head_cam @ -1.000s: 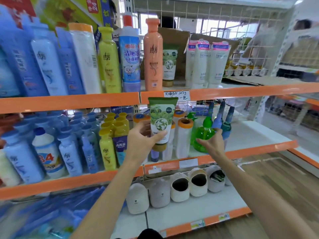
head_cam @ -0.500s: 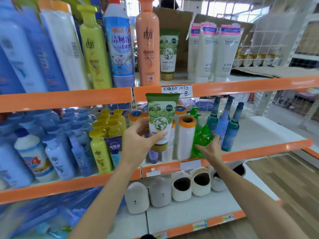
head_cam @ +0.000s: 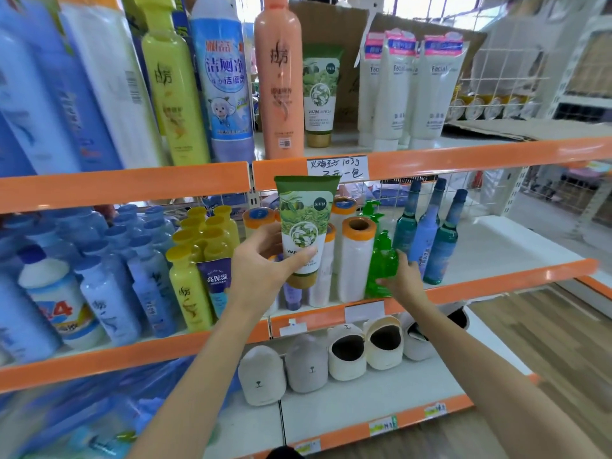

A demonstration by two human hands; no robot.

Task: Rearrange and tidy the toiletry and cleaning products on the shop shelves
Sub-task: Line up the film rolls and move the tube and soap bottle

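My left hand point(head_cam: 265, 270) grips a green olive-print tube point(head_cam: 304, 223), cap down, held upright in front of the middle shelf. A matching green tube point(head_cam: 319, 94) stands on the top shelf beside a tall peach bottle point(head_cam: 280, 81). My right hand point(head_cam: 402, 278) wraps around the base of a green pump bottle point(head_cam: 381, 263) on the middle shelf. Just right of it stand three slim blue-green bottles point(head_cam: 427, 236). White rolls with orange tops point(head_cam: 356, 260) stand behind the held tube.
White facial tubes point(head_cam: 414, 87) fill the top shelf's right side, tall blue, yellow and white bottles point(head_cam: 172, 94) its left. Yellow and blue bottles point(head_cam: 188, 279) crowd the middle shelf's left. Round bear-faced holders point(head_cam: 308, 362) line the bottom shelf. The orange shelf edge point(head_cam: 496, 279) runs below my right hand.
The view has moved closer and a little downward. My right hand has slid from the green bottle's top to its base and closed round it. My left hand keeps the tube raised.
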